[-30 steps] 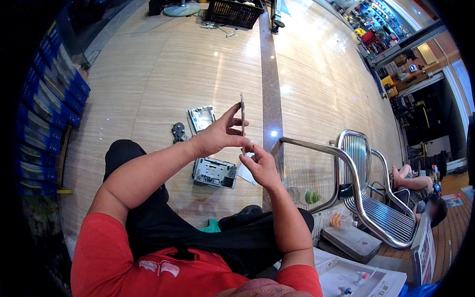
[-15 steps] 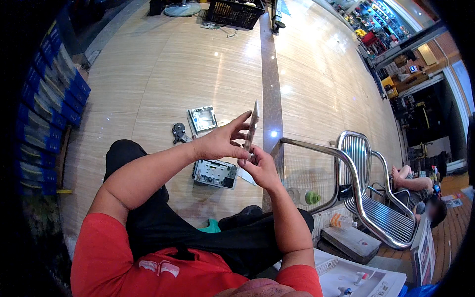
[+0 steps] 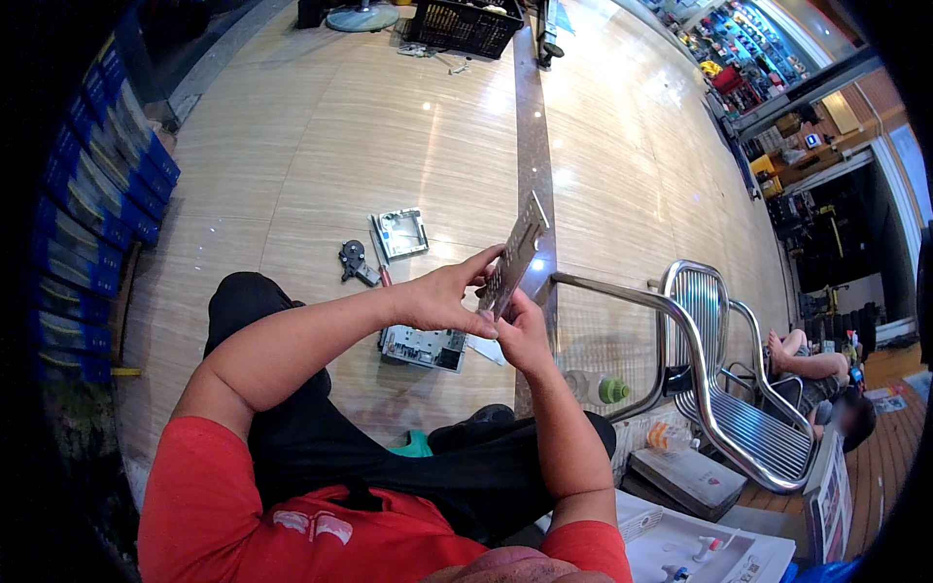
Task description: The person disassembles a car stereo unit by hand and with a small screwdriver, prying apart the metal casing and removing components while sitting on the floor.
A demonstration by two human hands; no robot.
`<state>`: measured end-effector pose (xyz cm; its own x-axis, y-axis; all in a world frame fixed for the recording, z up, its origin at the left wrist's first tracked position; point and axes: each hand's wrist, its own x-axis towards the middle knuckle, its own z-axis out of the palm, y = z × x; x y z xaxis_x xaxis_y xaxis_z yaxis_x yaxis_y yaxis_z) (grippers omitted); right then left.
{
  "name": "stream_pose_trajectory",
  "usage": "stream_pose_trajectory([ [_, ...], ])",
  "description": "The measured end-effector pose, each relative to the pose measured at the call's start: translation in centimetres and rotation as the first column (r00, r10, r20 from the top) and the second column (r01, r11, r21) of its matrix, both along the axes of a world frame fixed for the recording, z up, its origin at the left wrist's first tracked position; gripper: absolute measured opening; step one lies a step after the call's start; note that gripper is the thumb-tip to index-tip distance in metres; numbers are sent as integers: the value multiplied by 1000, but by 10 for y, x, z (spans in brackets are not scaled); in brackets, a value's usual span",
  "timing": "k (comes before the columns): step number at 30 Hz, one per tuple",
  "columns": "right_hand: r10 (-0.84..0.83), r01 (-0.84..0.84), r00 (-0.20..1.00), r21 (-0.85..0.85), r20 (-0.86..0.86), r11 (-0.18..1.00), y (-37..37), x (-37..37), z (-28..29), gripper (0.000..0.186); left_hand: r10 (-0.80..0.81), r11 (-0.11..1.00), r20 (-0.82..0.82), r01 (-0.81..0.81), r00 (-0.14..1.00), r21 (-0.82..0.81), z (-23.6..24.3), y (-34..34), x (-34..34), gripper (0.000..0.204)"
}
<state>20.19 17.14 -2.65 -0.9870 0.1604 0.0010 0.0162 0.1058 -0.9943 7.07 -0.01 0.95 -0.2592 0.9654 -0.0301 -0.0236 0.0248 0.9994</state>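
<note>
Both hands hold a thin, flat grey panel [image 3: 515,255] with cutouts, tilted up and to the right above the floor. My left hand [image 3: 442,294] grips its lower left side, thumb towards me and fingers partly hidden behind it. The lower end is pinched by my right hand [image 3: 526,333]. Below them on the floor lies an open grey housing [image 3: 423,347] with fittings inside, partly covered by my left forearm. Beyond it are a white square frame [image 3: 400,231], a black round part with an arm [image 3: 356,260] and a slim rod-like tool [image 3: 380,255].
A metal chair [image 3: 714,360] stands at the right, beside a green-capped bottle [image 3: 611,390]. Blue boxes [image 3: 97,223] are stacked along the left. A black crate [image 3: 465,27] sits at the far end. Another person's legs [image 3: 809,358] show at the far right.
The panel has turned from nearly edge-on to tilted right, so more of its face shows. Both hands have shifted slightly with it, keeping hold.
</note>
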Motion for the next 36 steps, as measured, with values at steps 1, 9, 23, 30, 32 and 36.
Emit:
stream_pose_trajectory([
  [1, -3, 3, 1000, 13, 13, 1000, -1, 0, 2, 56, 14, 1000, -21, -15, 1000, -24, 1, 0, 0, 122],
  [9, 29, -29, 999, -2, -26, 1000, 3, 1, -2, 56, 131, 989, -84, -136, 988, -59, 1, 3, 3, 109],
  [23, 29, -30, 999, 62, 28, 998, -2, 1, 4, 53, 271, 962, 40, -272, 962, 13, -11, 7, 4, 88],
  [30, 52, -61, 996, 124, 78, 990, -1, 4, 16, 55, 300, 954, 57, -301, 952, 7, -12, 10, -1, 80],
  [32, 5, -20, 995, 150, 100, 988, -2, 5, 17, 55, 388, 921, 79, -389, 918, -4, -5, 10, -1, 78],
  [36, -73, 44, 992, 256, 105, 966, -5, 1, 14, 51, 481, 875, 127, -485, 867, -2, -20, 10, -9, 75],
])
